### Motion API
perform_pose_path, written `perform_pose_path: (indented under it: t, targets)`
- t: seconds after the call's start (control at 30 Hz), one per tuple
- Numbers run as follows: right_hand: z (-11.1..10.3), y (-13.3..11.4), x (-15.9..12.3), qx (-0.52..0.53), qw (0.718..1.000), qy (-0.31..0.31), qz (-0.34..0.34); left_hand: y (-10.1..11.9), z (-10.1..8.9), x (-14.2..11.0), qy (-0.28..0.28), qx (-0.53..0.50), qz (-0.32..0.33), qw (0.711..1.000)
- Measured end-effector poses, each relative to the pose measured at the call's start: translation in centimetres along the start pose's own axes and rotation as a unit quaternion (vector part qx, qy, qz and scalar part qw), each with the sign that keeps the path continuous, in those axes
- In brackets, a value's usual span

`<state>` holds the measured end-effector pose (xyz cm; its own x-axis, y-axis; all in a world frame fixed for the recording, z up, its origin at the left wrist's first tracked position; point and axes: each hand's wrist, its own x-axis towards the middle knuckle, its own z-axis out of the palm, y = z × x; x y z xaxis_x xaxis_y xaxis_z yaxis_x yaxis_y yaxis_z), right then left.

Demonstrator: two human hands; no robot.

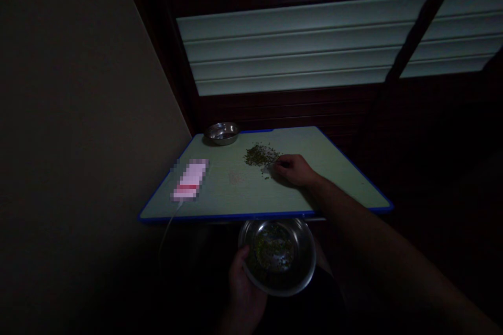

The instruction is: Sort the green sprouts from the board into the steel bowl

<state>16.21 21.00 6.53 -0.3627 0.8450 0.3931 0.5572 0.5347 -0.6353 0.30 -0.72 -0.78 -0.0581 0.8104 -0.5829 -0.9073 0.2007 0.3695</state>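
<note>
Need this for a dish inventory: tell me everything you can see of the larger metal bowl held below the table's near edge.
The bowl is round and wide-mouthed, silver-grey and shiny, apparently stainless steel, with a paler rim. Its mouth faces up toward the camera, showing small greenish pieces scattered inside. It sits just below the near edge of the table. The left grip holds its near-left side, thumb at the rim. Whether it touches the table, or what else supports it, cannot be told.

No text, brand, number or sign readable; phone screen (191,179) pixelated, any wording there illegible.
</note>
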Motion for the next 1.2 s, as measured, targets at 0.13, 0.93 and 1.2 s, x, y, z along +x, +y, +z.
perform_pose_path:
  t: [0.13,0.93,1.2]
  targets:
    - [0.0,-0.2,0.0,-0.005,1.0,0.003,0.006,0.0,-0.1,0.1,0.005,-0.004,-0.006,1.0]
    - [1.0,0.0,1.3,0.09,0.995,0.011,0.045,0.1,0.4,0.1,0.027,0.0,-0.011,1.0]
    - [1.2,-0.1,1.9,0.033,0.999,0.002,-0.028,0.1,0.4,0.1,0.041,0.013,-0.004,0.999]
